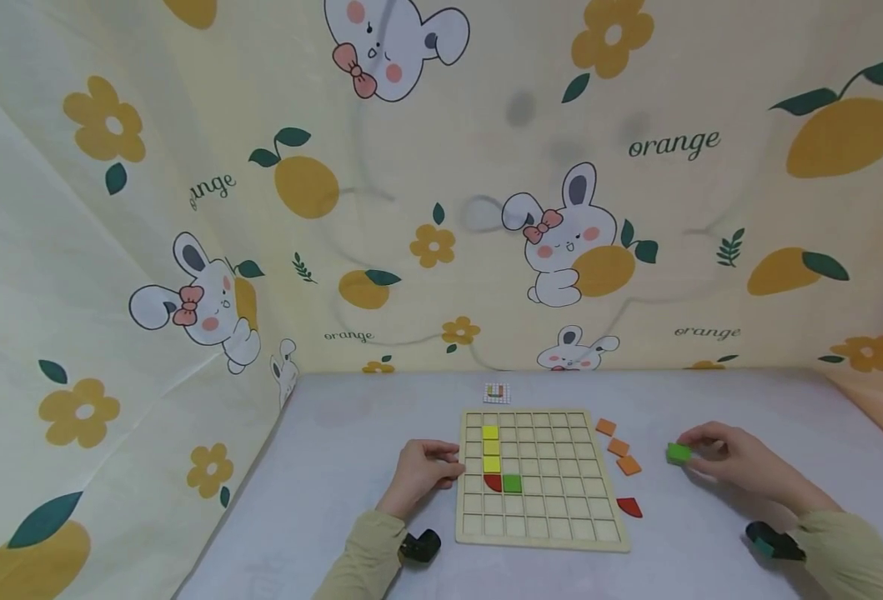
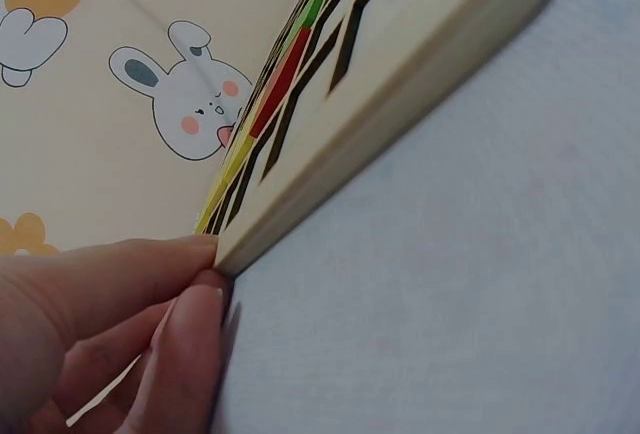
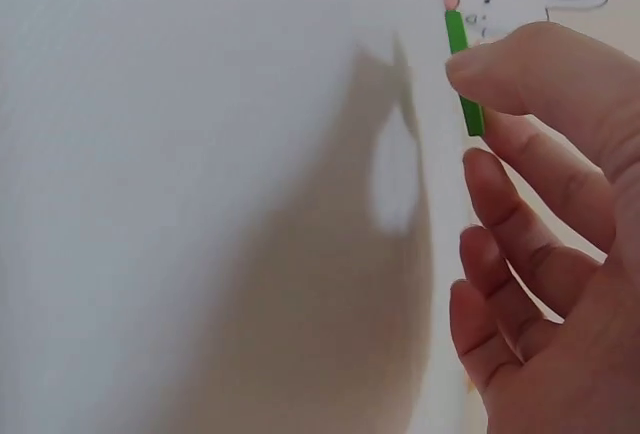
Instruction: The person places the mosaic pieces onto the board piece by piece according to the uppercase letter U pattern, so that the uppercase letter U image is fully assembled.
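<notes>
A wooden grid board point(image 1: 554, 527) lies on the table, and my left hand point(image 1: 422, 473) grips its left edge between thumb and fingers. In the left wrist view the fingertips point(image 2: 205, 251) meet the board's rim. On the grid, three yellow squares point(image 1: 490, 447) stand in a column above a red quarter-round piece point(image 1: 493, 482), with a green square point(image 1: 512, 483) to the right of that. My right hand point(image 1: 737, 460), out to the right of the board, pinches another green square tile point(image 1: 679, 453) between thumb and index finger. The right wrist view shows this tile edge-on point(image 3: 470, 117), above the table.
Three orange tiles point(image 1: 618, 447) lie in a slanting row beside the board's right edge. Below them rests a red quarter-round piece point(image 1: 629, 507). A small pattern card point(image 1: 497, 393) lies behind the board. A printed cloth point(image 1: 441, 292) hangs behind the table.
</notes>
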Available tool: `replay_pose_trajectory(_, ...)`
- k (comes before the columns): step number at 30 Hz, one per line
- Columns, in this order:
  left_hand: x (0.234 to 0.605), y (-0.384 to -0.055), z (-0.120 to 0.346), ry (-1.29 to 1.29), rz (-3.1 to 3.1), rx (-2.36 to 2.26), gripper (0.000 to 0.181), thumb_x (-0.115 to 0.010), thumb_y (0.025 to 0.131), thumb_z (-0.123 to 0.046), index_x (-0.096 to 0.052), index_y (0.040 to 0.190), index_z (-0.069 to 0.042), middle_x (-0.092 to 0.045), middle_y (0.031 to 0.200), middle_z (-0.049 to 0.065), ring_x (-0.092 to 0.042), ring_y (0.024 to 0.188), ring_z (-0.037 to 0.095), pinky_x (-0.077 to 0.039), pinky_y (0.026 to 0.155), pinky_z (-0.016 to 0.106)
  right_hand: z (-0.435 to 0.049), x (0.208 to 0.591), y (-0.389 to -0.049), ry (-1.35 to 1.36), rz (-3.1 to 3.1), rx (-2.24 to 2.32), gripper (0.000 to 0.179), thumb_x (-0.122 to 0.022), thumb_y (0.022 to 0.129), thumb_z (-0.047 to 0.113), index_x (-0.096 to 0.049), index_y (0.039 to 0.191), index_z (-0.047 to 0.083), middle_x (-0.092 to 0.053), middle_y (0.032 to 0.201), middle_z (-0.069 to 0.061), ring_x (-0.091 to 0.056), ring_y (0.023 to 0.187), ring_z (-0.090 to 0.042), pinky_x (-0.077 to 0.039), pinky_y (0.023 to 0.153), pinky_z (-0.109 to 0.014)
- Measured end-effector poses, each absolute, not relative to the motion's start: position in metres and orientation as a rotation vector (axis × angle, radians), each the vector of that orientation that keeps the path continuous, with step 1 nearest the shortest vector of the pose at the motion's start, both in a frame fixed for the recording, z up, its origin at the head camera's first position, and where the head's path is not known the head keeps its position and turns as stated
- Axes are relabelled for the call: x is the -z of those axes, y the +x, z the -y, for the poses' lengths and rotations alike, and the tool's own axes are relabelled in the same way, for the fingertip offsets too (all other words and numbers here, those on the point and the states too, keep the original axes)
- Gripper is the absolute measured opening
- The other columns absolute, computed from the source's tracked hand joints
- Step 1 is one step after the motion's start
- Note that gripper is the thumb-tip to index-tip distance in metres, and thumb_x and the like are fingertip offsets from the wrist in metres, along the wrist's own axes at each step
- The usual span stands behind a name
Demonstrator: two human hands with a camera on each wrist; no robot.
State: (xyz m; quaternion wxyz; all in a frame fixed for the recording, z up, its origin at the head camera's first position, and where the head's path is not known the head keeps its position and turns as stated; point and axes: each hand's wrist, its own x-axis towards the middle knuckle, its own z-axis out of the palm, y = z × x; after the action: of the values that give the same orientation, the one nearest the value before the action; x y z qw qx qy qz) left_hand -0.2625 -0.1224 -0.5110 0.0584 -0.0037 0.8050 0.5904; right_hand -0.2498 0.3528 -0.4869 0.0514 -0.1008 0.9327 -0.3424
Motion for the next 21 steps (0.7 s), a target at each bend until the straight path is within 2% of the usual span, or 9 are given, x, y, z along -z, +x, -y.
replay_pose_trajectory(8, 0.511, -0.262, 0.123, -0.011, -2.441, -1.789, 0.031, -0.080, 0.074, -0.004, -0.071, 0.104, -0.002, -0.064, 0.081, 0.005, -0.062, 0.062, 0.012, -0.056, 0.055, 0.027, -0.323, 0.471, -0.251, -0.446, -2.945, 1.091, 0.027, -0.075, 0.083, 0.019, -0.067, 0.107, 0.009, -0.063, 0.104, -0.001, -0.050, 0.094, -0.019, -0.046, 0.071, -0.025)
replay_pose_trajectory(12, 0.510, -0.261, 0.123, -0.025, -2.434, -1.789, 0.031, -0.080, 0.074, -0.004, -0.071, 0.104, -0.002, -0.064, 0.082, 0.004, -0.062, 0.062, 0.012, -0.056, 0.055, 0.026, -0.305, 0.466, -0.252, -0.546, -2.964, 1.112, 0.024, -0.075, 0.083, 0.017, -0.067, 0.105, 0.012, -0.062, 0.102, 0.003, -0.051, 0.093, -0.017, -0.045, 0.072, -0.025)
replay_pose_trajectory(17, 0.509, -0.261, 0.122, -0.037, -2.431, -1.788, 0.032, -0.080, 0.074, -0.004, -0.071, 0.105, -0.002, -0.064, 0.082, 0.004, -0.062, 0.060, 0.011, -0.056, 0.056, 0.026, -0.282, 0.462, -0.254, -0.636, -2.942, 1.153, 0.023, -0.076, 0.082, 0.016, -0.067, 0.104, 0.014, -0.062, 0.101, 0.004, -0.052, 0.095, -0.021, -0.046, 0.073, -0.028)
replay_pose_trajectory(21, 0.509, -0.261, 0.122, -0.036, -2.443, -1.785, 0.032, -0.080, 0.074, -0.003, -0.071, 0.104, -0.002, -0.064, 0.082, 0.004, -0.062, 0.060, 0.011, -0.056, 0.056, 0.027, -0.265, 0.463, -0.256, -0.658, -2.873, 1.203, 0.023, -0.077, 0.082, 0.021, -0.067, 0.103, 0.018, -0.062, 0.103, 0.006, -0.053, 0.096, -0.021, -0.046, 0.076, -0.031)
